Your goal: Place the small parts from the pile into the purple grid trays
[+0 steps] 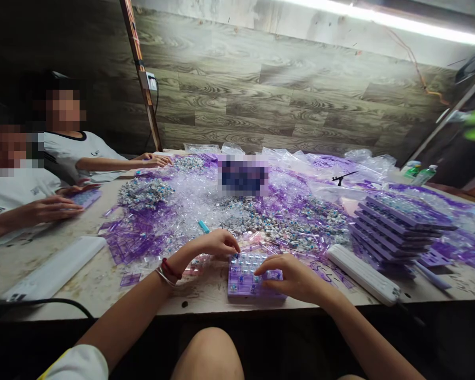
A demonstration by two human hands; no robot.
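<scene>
A purple tray-like plate (237, 289), set with rows of small clear and blue pieces, lies flat near the table's front edge. At its far left corner is my left hand (217, 244), fingers curled down and pressed together near a small dark-blue piece. Over the plate's right half, my right hand (287, 274) bends its thumb and forefinger close together at one of the slots. What either pinch holds is too small to make out. Just beyond lies a heap of small white-and-blue pieces (249, 214), mixed with clear and purple plastic parts.
Filled purple plates stand in a stack (396, 227) on the right, beside a white power strip (362, 272). A long white case (55, 269) lies at left. Two people sit there, one with hands on a purple plate (87, 198). Green-capped bottles (423, 174) stand far right.
</scene>
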